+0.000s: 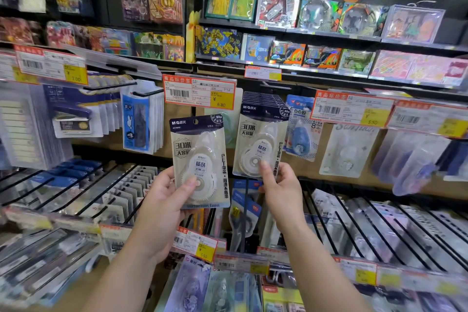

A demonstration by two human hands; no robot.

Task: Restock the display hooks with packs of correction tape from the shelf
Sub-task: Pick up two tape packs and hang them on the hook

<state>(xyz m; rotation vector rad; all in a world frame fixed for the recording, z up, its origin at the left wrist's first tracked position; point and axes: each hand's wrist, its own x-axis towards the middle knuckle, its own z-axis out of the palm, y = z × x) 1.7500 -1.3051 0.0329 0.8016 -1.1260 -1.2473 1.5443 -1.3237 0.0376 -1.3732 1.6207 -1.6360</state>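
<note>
Stationery aisle, left hand (162, 200) gripping white correction tape pack (200, 162), right hand (281, 192) pinching hung packs (258, 139)

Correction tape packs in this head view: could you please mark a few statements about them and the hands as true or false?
1. The left hand holds a correction tape pack. True.
2. That pack already hangs on a hook. False: it is held free, below the 6.80 price tag.
3. The right hand is empty. False: it grips the hanging packs.
4. The hanging packs sit right of the held one. True.
</note>
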